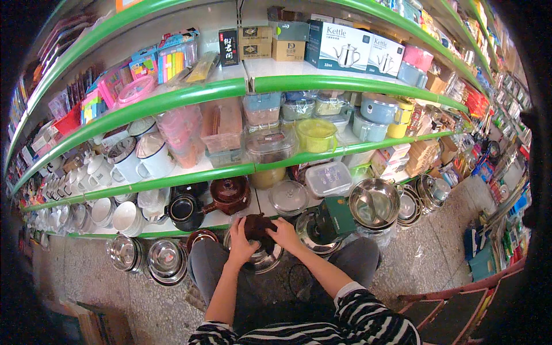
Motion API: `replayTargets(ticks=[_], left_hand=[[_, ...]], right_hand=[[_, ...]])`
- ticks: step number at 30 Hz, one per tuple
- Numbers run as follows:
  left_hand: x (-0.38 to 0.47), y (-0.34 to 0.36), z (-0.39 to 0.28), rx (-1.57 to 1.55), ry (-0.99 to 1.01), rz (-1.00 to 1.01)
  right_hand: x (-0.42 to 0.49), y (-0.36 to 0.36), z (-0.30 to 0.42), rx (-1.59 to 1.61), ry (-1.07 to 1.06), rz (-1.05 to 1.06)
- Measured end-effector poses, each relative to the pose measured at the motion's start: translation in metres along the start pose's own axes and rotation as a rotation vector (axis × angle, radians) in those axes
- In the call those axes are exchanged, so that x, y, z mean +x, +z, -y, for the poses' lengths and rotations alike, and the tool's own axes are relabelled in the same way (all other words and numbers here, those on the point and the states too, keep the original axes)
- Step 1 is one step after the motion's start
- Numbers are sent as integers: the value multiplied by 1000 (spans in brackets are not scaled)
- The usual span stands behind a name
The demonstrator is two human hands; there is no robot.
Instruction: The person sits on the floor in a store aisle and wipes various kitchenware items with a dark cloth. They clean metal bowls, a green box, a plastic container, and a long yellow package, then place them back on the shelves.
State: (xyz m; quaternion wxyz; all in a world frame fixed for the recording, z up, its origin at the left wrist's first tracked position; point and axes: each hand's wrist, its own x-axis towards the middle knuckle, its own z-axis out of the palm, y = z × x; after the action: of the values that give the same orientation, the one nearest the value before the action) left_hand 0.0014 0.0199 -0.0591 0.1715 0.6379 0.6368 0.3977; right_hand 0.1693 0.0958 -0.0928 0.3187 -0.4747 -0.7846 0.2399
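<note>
My left hand (242, 242) and my right hand (284, 235) hold a dark brown rounded object (258, 226) between them, low in front of the bottom shelf; its exact kind is hard to tell. Beneath it, between my knees, lies a shiny metal basin (264, 261). Just behind stands a brown glazed pot with a side handle (230, 195), beside a black pot (186, 210). A round clear lid or container (289, 197) rests to the right of the brown pot. Near my right knee, a dark green box (337, 215) leans over another metal basin (305, 230).
Green-edged shelves (207, 172) hold enamel mugs (155, 156), white bowls (128, 219), plastic containers (317, 134) and kettle boxes (340, 46). Stacked metal bowls stand on the speckled floor at left (167, 258) and at right (374, 203). A teal bin (483, 262) is at far right.
</note>
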Motion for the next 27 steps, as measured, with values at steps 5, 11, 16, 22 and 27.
replayTargets(ticks=[5, 11, 16, 22, 27], left_hand=[[1, 4, -13, -121, -109, -156], [26, 9, -6, -1265, -348, -243], [38, -23, -102, -1552, -250, -199], [86, -80, -173, -853, 111, 237], [142, -130, -208, -222, 550, 125]], right_hand=[[16, -51, 74, 325, -148, -88], [15, -97, 116, 569, -195, -76], [10, -106, 103, 1002, 121, -34], [14, -169, 129, 1565, 432, 155], [76, -293, 170, 1317, 183, -120]])
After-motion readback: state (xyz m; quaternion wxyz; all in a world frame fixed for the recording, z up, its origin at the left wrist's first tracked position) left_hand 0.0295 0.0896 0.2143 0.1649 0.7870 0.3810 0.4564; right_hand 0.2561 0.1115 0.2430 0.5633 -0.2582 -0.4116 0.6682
